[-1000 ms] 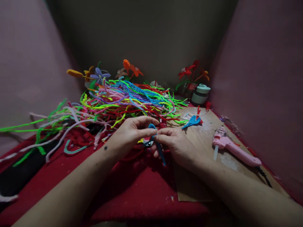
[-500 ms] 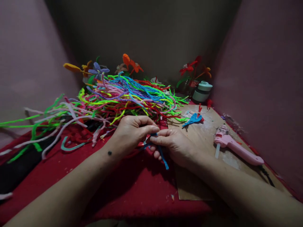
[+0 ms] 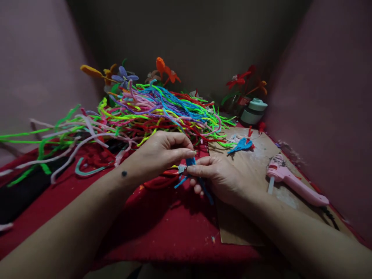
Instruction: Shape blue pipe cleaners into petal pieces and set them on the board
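Between my two hands is a blue pipe cleaner [image 3: 190, 161], bent, with loose ends hanging below the fingers. My left hand [image 3: 170, 149] pinches its upper part between thumb and forefinger. Just below, my right hand [image 3: 213, 172] grips it with thumb and fingers, and one tail hangs under the palm. A small pale scrap [image 3: 181, 169] shows beside the right thumb tip; what it is I cannot make out. Under the hands, red looped handles [image 3: 162, 181], perhaps of scissors, lie on the red cloth [image 3: 174, 228].
A large heap of coloured pipe cleaners [image 3: 165, 112] lies behind my hands. On the right, a cardboard sheet [image 3: 238, 217] carries a pink glue gun [image 3: 296, 184] and a blue pipe-cleaner piece [image 3: 241, 145]. A mint-lidded jar [image 3: 254, 111] and pipe-cleaner flowers [image 3: 124, 77] stand at the back.
My left hand has risen slightly away from the right, so more of the blue pipe cleaner shows between them. The view has shifted a little.
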The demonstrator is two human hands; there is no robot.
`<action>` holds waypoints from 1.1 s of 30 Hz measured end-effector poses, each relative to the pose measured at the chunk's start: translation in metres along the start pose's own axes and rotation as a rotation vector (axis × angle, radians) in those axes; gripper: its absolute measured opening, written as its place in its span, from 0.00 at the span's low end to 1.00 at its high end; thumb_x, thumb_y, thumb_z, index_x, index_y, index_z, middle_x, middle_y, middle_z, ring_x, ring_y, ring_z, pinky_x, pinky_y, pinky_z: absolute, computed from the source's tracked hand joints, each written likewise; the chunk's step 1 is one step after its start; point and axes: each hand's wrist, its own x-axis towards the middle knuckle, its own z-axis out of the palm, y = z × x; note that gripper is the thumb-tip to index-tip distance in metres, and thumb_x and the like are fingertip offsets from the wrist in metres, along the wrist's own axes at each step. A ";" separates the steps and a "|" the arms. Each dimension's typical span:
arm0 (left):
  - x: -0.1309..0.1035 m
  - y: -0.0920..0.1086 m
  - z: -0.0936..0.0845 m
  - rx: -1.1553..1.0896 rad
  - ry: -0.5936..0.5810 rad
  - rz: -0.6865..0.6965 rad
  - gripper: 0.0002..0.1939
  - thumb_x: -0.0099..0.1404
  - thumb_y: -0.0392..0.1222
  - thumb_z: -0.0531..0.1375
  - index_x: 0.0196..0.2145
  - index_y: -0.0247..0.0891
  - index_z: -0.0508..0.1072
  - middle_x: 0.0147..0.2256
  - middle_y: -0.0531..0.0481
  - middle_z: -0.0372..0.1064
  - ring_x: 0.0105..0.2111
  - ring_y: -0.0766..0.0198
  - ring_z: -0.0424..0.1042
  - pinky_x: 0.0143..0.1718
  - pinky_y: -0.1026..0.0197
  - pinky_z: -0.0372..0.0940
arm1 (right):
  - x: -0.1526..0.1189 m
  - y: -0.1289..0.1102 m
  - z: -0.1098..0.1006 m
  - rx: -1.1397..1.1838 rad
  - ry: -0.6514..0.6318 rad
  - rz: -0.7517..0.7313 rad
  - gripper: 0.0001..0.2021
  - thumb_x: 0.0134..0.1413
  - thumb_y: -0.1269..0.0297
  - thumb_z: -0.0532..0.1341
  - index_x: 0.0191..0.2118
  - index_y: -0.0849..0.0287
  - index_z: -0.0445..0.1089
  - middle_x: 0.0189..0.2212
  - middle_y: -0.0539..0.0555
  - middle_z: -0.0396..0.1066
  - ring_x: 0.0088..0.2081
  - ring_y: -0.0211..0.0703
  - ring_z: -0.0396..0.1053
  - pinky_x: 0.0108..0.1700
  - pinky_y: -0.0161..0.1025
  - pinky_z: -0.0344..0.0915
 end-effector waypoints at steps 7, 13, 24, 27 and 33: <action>0.000 -0.010 0.012 0.447 0.148 0.229 0.08 0.59 0.41 0.53 0.26 0.37 0.67 0.23 0.54 0.63 0.22 0.70 0.59 0.25 0.67 0.52 | 0.001 0.001 0.001 -0.054 -0.004 -0.045 0.09 0.44 0.64 0.64 0.24 0.66 0.70 0.16 0.49 0.68 0.16 0.30 0.63 0.19 0.27 0.60; -0.001 0.001 0.008 0.156 0.005 0.039 0.09 0.57 0.43 0.54 0.25 0.36 0.68 0.21 0.55 0.62 0.21 0.70 0.58 0.23 0.68 0.53 | -0.002 0.000 0.005 -0.092 0.065 -0.079 0.09 0.42 0.63 0.65 0.23 0.65 0.69 0.16 0.49 0.67 0.15 0.31 0.63 0.18 0.28 0.58; 0.000 -0.004 0.009 0.261 0.113 0.112 0.10 0.57 0.41 0.54 0.21 0.36 0.67 0.17 0.57 0.58 0.19 0.72 0.55 0.22 0.68 0.51 | 0.003 0.004 -0.002 0.058 -0.087 -0.071 0.07 0.48 0.65 0.62 0.27 0.65 0.68 0.22 0.52 0.70 0.20 0.32 0.67 0.23 0.30 0.64; 0.000 -0.002 0.006 0.147 0.034 0.112 0.08 0.57 0.41 0.55 0.25 0.36 0.71 0.21 0.55 0.64 0.22 0.71 0.60 0.24 0.69 0.54 | 0.002 0.003 -0.001 0.034 -0.043 -0.063 0.07 0.48 0.65 0.62 0.28 0.66 0.70 0.22 0.53 0.70 0.19 0.32 0.66 0.21 0.29 0.63; 0.000 -0.004 0.004 0.233 -0.020 0.155 0.09 0.56 0.41 0.55 0.23 0.36 0.71 0.19 0.55 0.64 0.20 0.71 0.60 0.22 0.69 0.53 | 0.001 0.003 -0.001 0.006 -0.040 -0.066 0.07 0.45 0.66 0.63 0.28 0.67 0.71 0.21 0.52 0.70 0.19 0.32 0.66 0.21 0.29 0.62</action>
